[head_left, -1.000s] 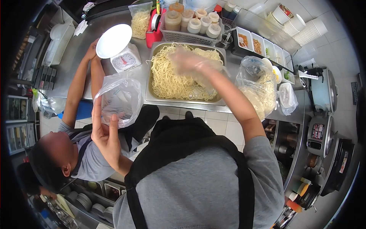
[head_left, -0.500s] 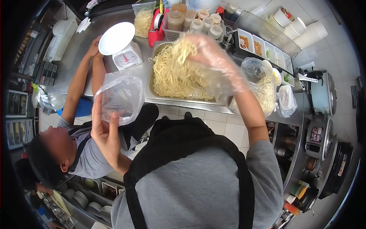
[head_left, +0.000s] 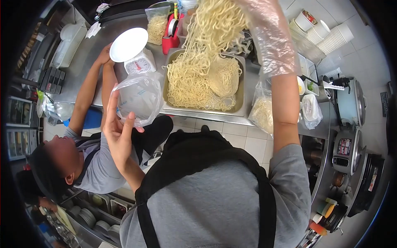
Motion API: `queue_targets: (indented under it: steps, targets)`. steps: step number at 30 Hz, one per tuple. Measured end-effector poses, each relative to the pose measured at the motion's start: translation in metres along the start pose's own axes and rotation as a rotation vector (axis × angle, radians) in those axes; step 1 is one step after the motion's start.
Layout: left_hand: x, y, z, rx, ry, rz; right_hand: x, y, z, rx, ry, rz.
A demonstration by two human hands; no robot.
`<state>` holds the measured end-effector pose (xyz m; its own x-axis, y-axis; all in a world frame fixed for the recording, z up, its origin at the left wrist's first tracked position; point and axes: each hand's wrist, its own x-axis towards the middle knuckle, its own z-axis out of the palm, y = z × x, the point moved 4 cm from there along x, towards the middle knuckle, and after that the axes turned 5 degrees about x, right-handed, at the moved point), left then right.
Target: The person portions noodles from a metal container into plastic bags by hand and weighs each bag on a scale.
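Note:
My right hand (head_left: 260, 16), in a clear plastic glove, grips a big clump of noodles (head_left: 215, 27) high at the top edge of the view. Strands hang from it down to the noodles (head_left: 186, 84) in the metal tray (head_left: 243, 84). The glove's top partly hides my right fingers. My left hand (head_left: 118, 138) holds a clear plastic bag (head_left: 142, 101) by its rim, the mouth spread wide between fingers and thumb. That bag hangs left of the tray, with no noodles visible in it.
A kitchen scale (head_left: 139, 64) with a white plate (head_left: 129, 44) stands behind the bag. On the left, a co-worker's arms (head_left: 89, 89) rest against the counter. A bag of noodles (head_left: 262, 109) lies right of the tray, near toppings containers (head_left: 308, 68).
My right hand has risen up and away from the tray, pulling up a larger clump of noodles. My left hand and the plastic bag have shifted slightly right.

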<state>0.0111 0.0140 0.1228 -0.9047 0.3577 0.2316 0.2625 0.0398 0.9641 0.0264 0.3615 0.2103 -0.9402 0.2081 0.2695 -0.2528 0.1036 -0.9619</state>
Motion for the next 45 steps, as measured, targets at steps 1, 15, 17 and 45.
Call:
queue_targets:
  steps: [1, 15, 17, 45]
  targets:
    - [0.003, 0.000, 0.000, -0.017, -0.004, 0.012, -0.003, -0.008, -0.005, -0.032, 0.012, -0.013]
    - [0.031, 0.004, 0.013, -0.169, -0.201, -0.038, -0.041, -0.070, -0.076, -0.531, 0.096, -0.031]
    - [0.034, 0.006, 0.018, -0.194, -0.200, -0.071, -0.048, -0.078, -0.086, -0.610, 0.103, -0.016]
    - [0.154, 0.007, 0.128, -0.238, -0.725, -0.345, 0.030, -0.107, -0.046, -0.277, 0.150, -0.211]
